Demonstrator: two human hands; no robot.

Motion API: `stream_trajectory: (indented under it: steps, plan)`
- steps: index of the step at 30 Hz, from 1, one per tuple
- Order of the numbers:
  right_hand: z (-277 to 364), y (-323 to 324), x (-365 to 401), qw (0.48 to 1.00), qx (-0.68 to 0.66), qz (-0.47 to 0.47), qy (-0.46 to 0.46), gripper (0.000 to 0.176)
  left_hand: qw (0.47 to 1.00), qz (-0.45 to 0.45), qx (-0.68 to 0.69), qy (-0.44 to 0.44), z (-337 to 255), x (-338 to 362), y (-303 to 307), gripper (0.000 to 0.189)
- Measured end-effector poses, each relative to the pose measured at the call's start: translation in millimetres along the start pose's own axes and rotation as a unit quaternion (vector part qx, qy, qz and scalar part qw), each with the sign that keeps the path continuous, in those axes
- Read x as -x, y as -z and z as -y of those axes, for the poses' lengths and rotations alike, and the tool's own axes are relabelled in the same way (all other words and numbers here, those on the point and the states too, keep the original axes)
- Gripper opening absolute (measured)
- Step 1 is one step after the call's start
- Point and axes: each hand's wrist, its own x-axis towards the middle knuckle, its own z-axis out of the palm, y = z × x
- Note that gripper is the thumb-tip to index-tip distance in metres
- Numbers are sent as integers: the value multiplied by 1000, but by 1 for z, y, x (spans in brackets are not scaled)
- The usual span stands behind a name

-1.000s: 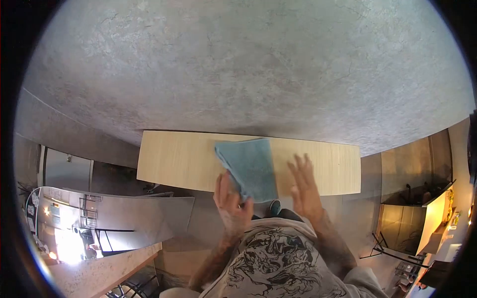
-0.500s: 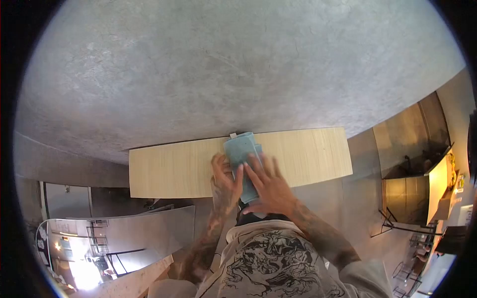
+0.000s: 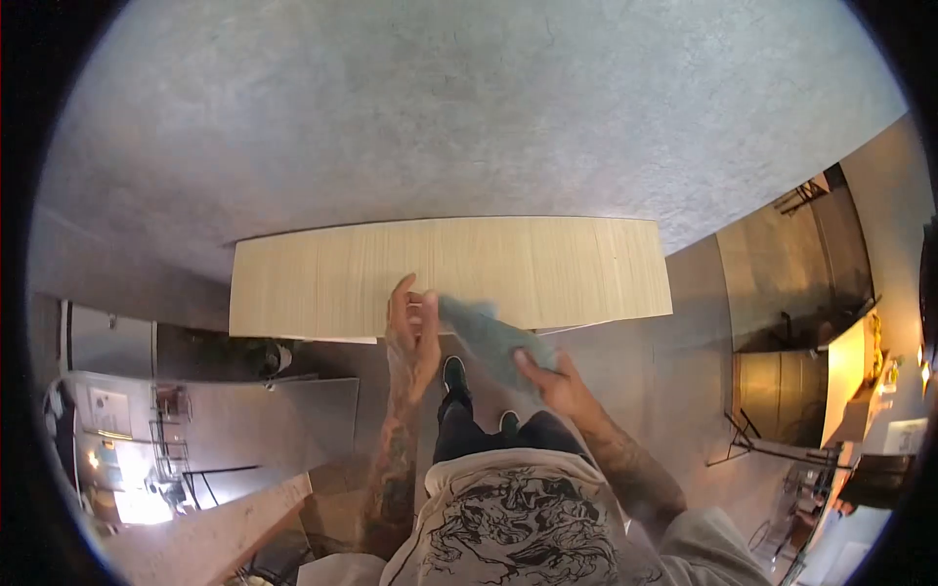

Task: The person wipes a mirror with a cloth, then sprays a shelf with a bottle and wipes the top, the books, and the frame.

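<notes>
A folded blue-green cloth [image 3: 490, 337] slants in the air over the front edge of the pale wooden tabletop [image 3: 322, 278], slightly blurred. My right hand [image 3: 559, 379] grips its lower right end, thumb on top and fingers underneath. Close to the cloth's upper left end is my left hand [image 3: 414, 327], with its fingers apart and nothing in them. Whether its fingertips touch the cloth is hard to tell.
Behind the tabletop rises a grey concrete-look wall [image 3: 469, 117]. My shoes [image 3: 454, 373] stand on the grey floor below. To the left is a mirror-like panel [image 3: 293, 420]; a lit counter [image 3: 848, 366] stands at the right.
The cloth has left the tabletop, lifted toward my body and turned aslant. My right hand has gone from lying flat on it to gripping it. My left hand has moved left, off the cloth.
</notes>
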Motion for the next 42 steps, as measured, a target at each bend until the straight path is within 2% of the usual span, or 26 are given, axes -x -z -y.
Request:
stream_trajectory:
  steps: [1, 2, 3, 4, 6, 8, 10, 11, 12, 13, 14, 15, 16, 17, 19, 23, 25, 28, 32, 34, 35, 36, 37, 38, 40, 42]
  plan:
    - [-11, -2, 20, 988, -130, -7, -84, 55, 989, -47, -83, -115, 6, 20, 2, 43]
    - [-27, -4, 42, 941, -313, -47, -116, 53, 988, -55, -87, -111, 12, 41, 4, 43]
    - [-43, -2, 62, 858, -485, -87, -146, 53, 972, -108, -133, -162, 20, 60, 10, 41]
    - [-59, 1, 81, 856, -488, -83, -149, 53, 947, -157, -180, -213, 27, 75, 17, 42]
    - [-91, 12, 116, 725, -652, -127, -181, 53, 946, -195, -195, -173, 43, 100, 39, 44]
    - [-142, 30, 134, 703, -655, -181, -209, 52, 942, -253, -161, -149, 78, 102, 72, 45]
    - [-206, 44, 132, 784, -539, -291, -106, 67, 922, -305, -196, -134, 79, 85, 101, 46]
    - [-219, 53, 122, 850, -415, -311, -94, 72, 911, -289, -233, -178, 76, 73, 121, 46]
    - [-228, 63, 100, 900, -282, -323, -77, 77, 897, -271, -268, -224, 73, 58, 136, 47]
    - [-235, 72, 75, 932, -27, -360, 36, 78, 883, -262, -308, -237, 66, 42, 141, 46]
    - [-241, 82, 48, 888, 232, -367, 150, 80, 868, -252, -347, -251, 61, 28, 140, 46]
    - [-240, 90, 26, 848, 400, -329, 112, 78, 850, -243, -386, -264, 63, 14, 136, 46]
    - [-242, 96, 3, 778, 555, -283, 74, 76, 829, -235, -424, -281, 69, -3, 133, 47]
    - [-263, 103, -21, 777, 556, -284, 78, 76, 828, -239, -422, -282, 78, -18, 131, 47]
    - [-310, 114, -69, 752, 598, -269, 65, 77, 727, -237, -544, -346, 104, -48, 134, 50]
    - [-319, 114, -122, 740, 557, -370, 75, 75, 717, -234, -518, -403, 134, -71, 131, 51]
    - [-309, 99, -151, 690, 594, -413, 10, 75, 776, -238, -398, -428, 133, -70, 121, 51]
    - [-321, 65, -192, 653, 617, -435, 52, 76, 787, -269, -357, -425, 142, -73, 119, 50]
    - [-291, 0, -219, 732, 581, -349, 70, 89, 780, -309, -362, -407, 161, -90, 134, 51]
    - [-283, -27, -228, 745, 566, -340, 97, 90, 737, -294, -417, -443, 161, -95, 145, 49]
    - [-280, -40, -232, 762, 555, -315, 111, 92, 746, -306, -427, -409, 162, -96, 144, 57]
    - [-277, -55, -240, 753, 576, -293, 126, 91, 754, -319, -437, -373, 159, -97, 145, 67]
    - [-274, -69, -245, 743, 596, -271, 138, 90, 710, -282, -475, -437, 159, -106, 159, 61]
    - [-271, -82, -251, 743, 600, -245, 169, 89, 700, -291, -474, -448, 160, -107, 155, 61]
    - [-267, -101, -252, 736, 602, -227, 211, 88, 673, -330, -521, -409, 160, -105, 149, 46]
    - [-269, -113, -246, 737, 565, -201, 312, 85, 664, -315, -554, -390, 152, -101, 153, 45]
